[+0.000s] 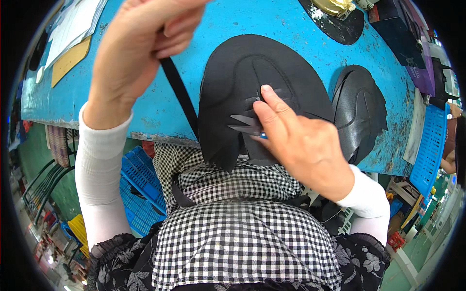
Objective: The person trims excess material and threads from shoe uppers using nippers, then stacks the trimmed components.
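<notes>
A large rounded black sheet piece (272,56) with a curved stitched line lies flat on the blue table, its cut lower edge hanging toward my apron. My right hand (310,140) rests on it, index finger and thumb pressed near a short slit. Tucked in that hand is a pair of thread snips (248,127), its two blades parted and pointing left. My left hand (145,53) is raised at the upper left, fingers curled round a narrow black strap (178,94). The strap runs down to the left edge of the sheet piece, where its lower end is hidden.
More stacked black pieces (361,109) lie to the right on the blue table (145,114). A tub of pale paste (335,7) stands at the far right on a black mat. Papers (73,31) lie far left. Blue baskets (138,179) sit below the left edge.
</notes>
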A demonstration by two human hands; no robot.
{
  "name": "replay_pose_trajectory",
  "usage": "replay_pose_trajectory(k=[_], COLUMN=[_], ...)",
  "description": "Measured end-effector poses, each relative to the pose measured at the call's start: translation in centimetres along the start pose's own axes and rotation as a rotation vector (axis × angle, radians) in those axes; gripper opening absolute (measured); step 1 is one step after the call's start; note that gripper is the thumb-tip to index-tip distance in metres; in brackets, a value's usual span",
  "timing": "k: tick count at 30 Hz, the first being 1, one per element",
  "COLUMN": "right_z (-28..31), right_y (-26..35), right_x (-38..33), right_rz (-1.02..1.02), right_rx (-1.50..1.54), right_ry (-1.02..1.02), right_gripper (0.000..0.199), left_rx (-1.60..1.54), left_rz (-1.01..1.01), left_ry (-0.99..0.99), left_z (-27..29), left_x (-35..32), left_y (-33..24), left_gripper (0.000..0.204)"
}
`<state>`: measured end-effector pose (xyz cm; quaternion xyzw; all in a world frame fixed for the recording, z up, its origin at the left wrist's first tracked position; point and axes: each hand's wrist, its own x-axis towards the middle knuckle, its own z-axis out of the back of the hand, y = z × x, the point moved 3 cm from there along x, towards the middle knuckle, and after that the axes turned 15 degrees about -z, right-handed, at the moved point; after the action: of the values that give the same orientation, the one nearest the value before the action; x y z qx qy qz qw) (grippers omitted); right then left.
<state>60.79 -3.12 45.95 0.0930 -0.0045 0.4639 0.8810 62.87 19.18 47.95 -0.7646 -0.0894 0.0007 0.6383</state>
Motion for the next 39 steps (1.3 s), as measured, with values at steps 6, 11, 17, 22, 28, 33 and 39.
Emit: replay_pose_trajectory(k=[6,11,17,22,28,33,39], right_z=[-1.3,-0.8,0.6,2.1,1.9,2.1,0.9], right_y=[1.8,-1.4,-10.0,-11.8,-13.6,-3.3,0.4], right_x=[0.6,1.4,-8.5,-11.8,-17.4,-11.1,-6.9], right_rz=[-0.094,-0.114,-0.91,-1.198,-1.099,-0.616,-0.277], right_rx=[-0.175,0.444,1.431,1.84,1.47,1.174,1.071], right_ry=[-0.107,-0.095,-0.694,-0.796,-0.913,0.077,0.093], right_gripper=[0.023,0.024,0.029,0.028,0.017,0.046,0.022], left_rx=[0.219,0.115,0.294,0.171,0.038,0.189,0.218], left_rz=[-0.299,-0.286,-0.169,0.114,0.259,-0.044,-0.017], left_ry=[-0.067,0.106,0.164,0.263,0.324,0.611,0.595], left_z=[-0.9,1.5,-1.3,-2.0,-4.5,-8.2,-8.6], left_x=[0.1,-2.2,-3.9,-5.8,-7.5,-9.6,-12.4], left_y=[-3.6,-2.3,-0.8,0.1,0.5,0.4,1.3], left_gripper=[0.016,0.021,0.016,0.012,0.011,0.01,0.012])
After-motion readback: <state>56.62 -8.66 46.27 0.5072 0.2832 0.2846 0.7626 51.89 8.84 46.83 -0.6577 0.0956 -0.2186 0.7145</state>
